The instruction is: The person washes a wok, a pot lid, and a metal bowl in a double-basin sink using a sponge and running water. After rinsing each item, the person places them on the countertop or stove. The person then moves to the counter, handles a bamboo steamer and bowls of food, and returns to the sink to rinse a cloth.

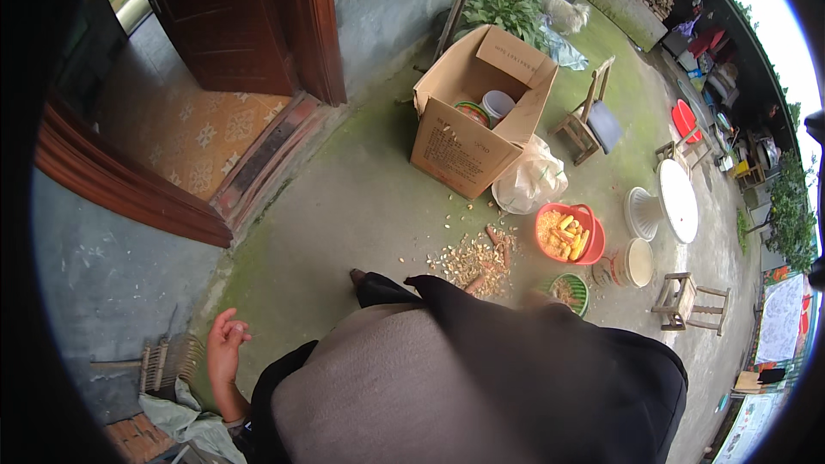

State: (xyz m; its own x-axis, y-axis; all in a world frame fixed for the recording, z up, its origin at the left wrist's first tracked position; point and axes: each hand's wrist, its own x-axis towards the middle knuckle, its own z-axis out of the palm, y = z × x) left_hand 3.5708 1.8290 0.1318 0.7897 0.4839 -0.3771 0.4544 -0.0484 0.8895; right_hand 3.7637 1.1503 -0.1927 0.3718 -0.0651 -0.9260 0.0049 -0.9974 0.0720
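My left hand (226,345) hangs in the air beside my dark sleeve, fingers loosely bent and apart, holding nothing. Nearest to it is a wooden rake-like tool (155,367) by the wall. At the right, a blurred skin-toned patch that looks like my right hand (547,302) shows past my dark clothing, next to a green slatted basket (571,292); its fingers cannot be made out. A red basket (593,247) holds yellow corn cobs (563,236) and loose kernels. Pale scraps (468,262) and several reddish-brown cobs lie scattered on the ground ahead of me.
A large open cardboard box (464,150) holds tubs, with a plastic bag (531,176) beside it. Rightward stand a cream bucket (638,263), a white pedestal table (677,202), a stool (687,301) and a chair (593,120). A doorway with a brown door (219,26) is at left.
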